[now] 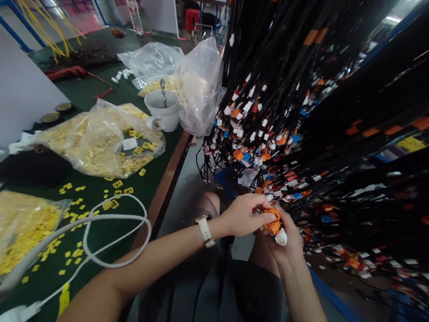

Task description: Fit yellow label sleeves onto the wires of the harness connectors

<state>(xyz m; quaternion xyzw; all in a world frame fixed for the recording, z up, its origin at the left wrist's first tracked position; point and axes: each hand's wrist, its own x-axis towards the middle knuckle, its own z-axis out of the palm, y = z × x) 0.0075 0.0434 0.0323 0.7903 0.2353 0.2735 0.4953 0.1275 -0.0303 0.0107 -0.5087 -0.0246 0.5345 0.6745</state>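
Dark clothing over the lap lies nearest the camera, below both hands. Directly above it, beyond the right edge of the table, an orange piece is held in the air. Left hand: thumb and fingers are closed on the orange piece from its left side. Right hand: the fingers are curled around the same piece from its right and underside. Both hands touch it, so neither is nearer. A white piece sits at the end of the orange piece toward the body; whether the two are joined cannot be told. The long axis appears to run from the far side toward the body, leaning slightly right, but the fingers hide part of it. Just beyond and to the right of the right hand, black cables hang in a dense mass, with white, orange and blue ends, and limit room on that side. To the left, a gap over the floor separates the cables from the table's right edge. Along that edge stand a mug and, farther off, a clear bag that overhangs it. A bag of yellow pieces lies inboard. A white cable loops from the near part of the table to its right edge, beside the left forearm, and constrains leftward withdrawal.
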